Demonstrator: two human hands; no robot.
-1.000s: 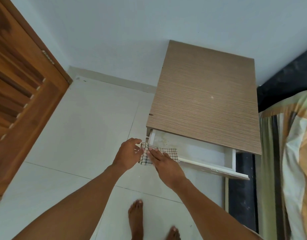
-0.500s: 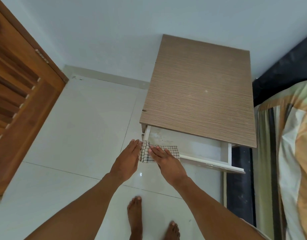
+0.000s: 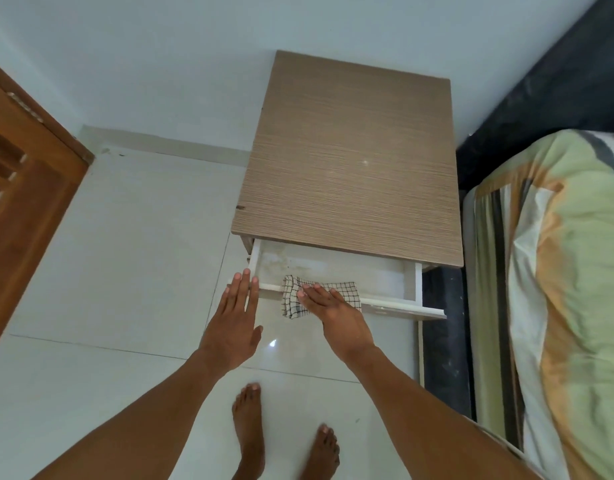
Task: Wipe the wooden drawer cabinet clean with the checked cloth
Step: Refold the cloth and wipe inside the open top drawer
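Observation:
The wooden drawer cabinet (image 3: 350, 161) stands against the wall, its top drawer (image 3: 385, 277) pulled out, white and stained inside. The checked cloth (image 3: 347, 289) hangs folded over the drawer's front edge. My right hand (image 3: 328, 304) lies flat on the cloth and presses it against that edge. My left hand (image 3: 238, 313) is flat with straight fingers, fingertips touching the drawer's left front corner, holding nothing.
A bed with a striped green and orange cover (image 3: 558, 289) stands close on the right, against a dark headboard (image 3: 540, 109). A wooden louvred door (image 3: 18, 188) is at the left. My bare feet (image 3: 250, 431) stand on pale floor tiles (image 3: 125, 254).
The cloth and my right hand slid rightwards along the drawer's front edge. My left hand let go of the cloth and opened flat at the left corner.

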